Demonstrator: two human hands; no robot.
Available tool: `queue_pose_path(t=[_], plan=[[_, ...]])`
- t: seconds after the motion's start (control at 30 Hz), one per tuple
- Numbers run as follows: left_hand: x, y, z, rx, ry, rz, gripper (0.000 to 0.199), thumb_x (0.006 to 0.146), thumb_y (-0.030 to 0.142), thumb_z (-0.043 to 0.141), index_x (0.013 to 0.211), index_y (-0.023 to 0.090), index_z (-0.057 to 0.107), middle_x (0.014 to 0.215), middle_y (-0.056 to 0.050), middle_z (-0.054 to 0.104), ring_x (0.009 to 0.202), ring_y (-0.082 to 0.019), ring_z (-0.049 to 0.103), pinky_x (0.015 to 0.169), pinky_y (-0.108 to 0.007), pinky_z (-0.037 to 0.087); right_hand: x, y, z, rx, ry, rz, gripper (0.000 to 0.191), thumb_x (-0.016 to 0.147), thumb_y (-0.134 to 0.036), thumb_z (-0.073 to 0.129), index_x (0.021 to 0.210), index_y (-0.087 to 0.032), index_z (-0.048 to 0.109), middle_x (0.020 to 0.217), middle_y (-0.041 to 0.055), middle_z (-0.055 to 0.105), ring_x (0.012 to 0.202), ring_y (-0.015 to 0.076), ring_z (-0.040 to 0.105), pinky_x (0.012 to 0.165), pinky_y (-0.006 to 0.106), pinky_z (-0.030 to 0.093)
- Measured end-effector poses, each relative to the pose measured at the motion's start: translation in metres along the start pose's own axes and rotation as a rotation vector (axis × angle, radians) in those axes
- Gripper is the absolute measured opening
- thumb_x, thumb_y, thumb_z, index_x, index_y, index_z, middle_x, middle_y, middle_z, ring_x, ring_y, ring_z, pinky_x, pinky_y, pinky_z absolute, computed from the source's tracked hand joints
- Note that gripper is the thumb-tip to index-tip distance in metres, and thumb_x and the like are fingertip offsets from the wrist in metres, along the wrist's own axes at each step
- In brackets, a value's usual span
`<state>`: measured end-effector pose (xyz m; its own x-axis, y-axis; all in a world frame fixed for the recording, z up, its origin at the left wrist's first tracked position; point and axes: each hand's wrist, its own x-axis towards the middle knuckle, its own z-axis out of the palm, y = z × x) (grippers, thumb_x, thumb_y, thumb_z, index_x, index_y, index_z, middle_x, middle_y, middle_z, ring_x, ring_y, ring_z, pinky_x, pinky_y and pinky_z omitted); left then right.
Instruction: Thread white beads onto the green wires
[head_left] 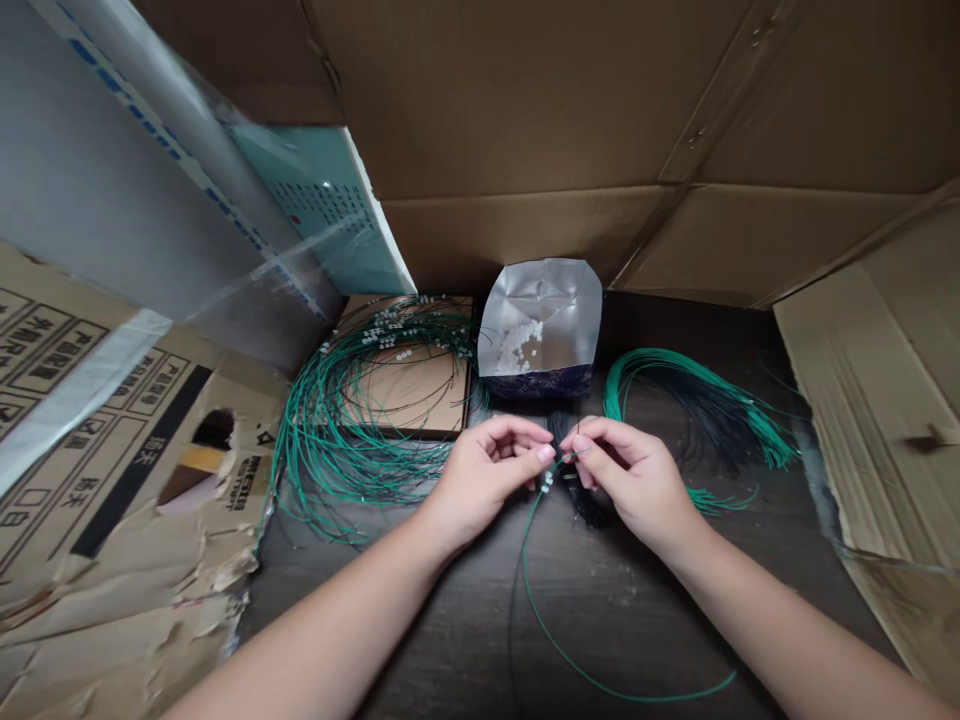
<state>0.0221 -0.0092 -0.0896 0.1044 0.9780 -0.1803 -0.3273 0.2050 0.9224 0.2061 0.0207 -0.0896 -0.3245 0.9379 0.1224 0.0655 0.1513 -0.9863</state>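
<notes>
Both hands meet near the middle of the table, fingertips a short gap apart. My left hand [501, 467] pinches a thin green cord [534, 605] close to its upper end. Several small white beads [547, 481] hang on the cord just under those fingers, and the cord's long tail curves down over the table to the right. My right hand [628, 470] is closed in a pinch at the cord's end, where a thin dark strand shows between the fingertips. Behind the hands lies a bundle of black cords [586, 503], partly hidden by them.
An opened silver pouch [540, 290] with white beads in it stands behind my hands. Many beaded green cords [315, 430] lie over a cardboard box [420, 395] at left. A bundle of green and black cords [697, 410] is at right. Cardboard walls [525, 110] enclose the table.
</notes>
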Motion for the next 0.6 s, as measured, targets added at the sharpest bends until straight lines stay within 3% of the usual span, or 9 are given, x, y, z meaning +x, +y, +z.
queue_pose_path(t=[0.27, 0.47, 0.6], plan=[[-0.0015, -0.0001, -0.0005, 0.158, -0.041, -0.011, 0.030, 0.082, 0.041, 0.078, 0.092, 0.013, 0.073, 0.084, -0.004, 0.070, 0.061, -0.011, 0.059, 0.057, -0.023, 0.051, -0.0017, 0.0037, 0.0025, -0.018, 0.025, -0.037, 0.033, 0.094, -0.048, 0.071, 0.081, -0.018, 0.072, 0.067, 0.0020, 0.069, 0.050, 0.0113, 0.056, 0.048, 0.024, 0.051], [-0.0049, 0.0018, 0.0004, 0.427, -0.157, -0.018, 0.021, 0.086, 0.033, 0.068, 0.085, 0.013, 0.073, 0.071, -0.001, 0.065, 0.059, -0.011, 0.052, 0.057, -0.023, 0.041, -0.0007, 0.0039, -0.0005, -0.012, 0.038, -0.080, 0.033, 0.096, -0.047, 0.069, 0.079, -0.019, 0.070, 0.070, 0.0015, 0.069, 0.050, 0.0105, 0.056, 0.049, 0.024, 0.051], [-0.0054, 0.0023, 0.0014, 0.405, -0.200, -0.002, 0.022, 0.086, 0.034, 0.069, 0.079, 0.014, 0.071, 0.068, 0.000, 0.062, 0.062, -0.011, 0.049, 0.061, -0.023, 0.040, 0.0002, 0.0047, -0.0021, -0.003, 0.025, -0.093, 0.033, 0.097, -0.046, 0.068, 0.078, -0.019, 0.068, 0.071, 0.0012, 0.068, 0.051, 0.0104, 0.056, 0.050, 0.023, 0.050]])
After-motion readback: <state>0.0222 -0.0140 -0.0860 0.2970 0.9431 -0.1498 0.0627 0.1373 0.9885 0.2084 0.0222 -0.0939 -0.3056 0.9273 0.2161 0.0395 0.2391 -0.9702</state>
